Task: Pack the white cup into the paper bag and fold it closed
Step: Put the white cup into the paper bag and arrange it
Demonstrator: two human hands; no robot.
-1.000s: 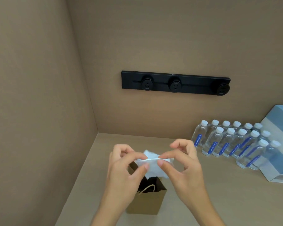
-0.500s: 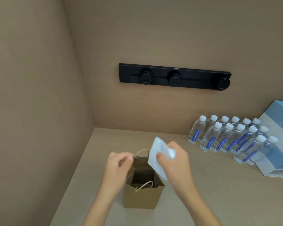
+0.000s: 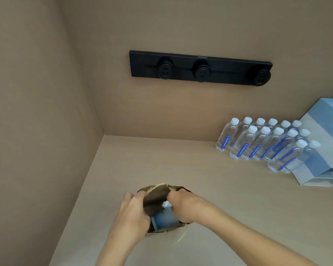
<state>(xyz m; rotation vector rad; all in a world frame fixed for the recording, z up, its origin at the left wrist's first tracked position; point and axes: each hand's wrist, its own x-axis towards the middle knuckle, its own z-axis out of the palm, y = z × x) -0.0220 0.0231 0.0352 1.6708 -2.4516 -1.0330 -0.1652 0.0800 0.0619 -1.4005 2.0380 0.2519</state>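
Both hands at bag [image 3: 156, 200] mouth: left [image 3: 132, 212] gripping rim, right [image 3: 183, 206] closed on cup [image 3: 164, 217], already inside, straight below

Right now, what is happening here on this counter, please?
A person is packing a small brown paper bag on the counter. The left hand grips the bag's left side, and the right hand pushes a white, flattened item down into its open mouth. The item is partly inside; the bag is not yet folded closed. Water bottles and a blue-and-white box stand untouched to the right.
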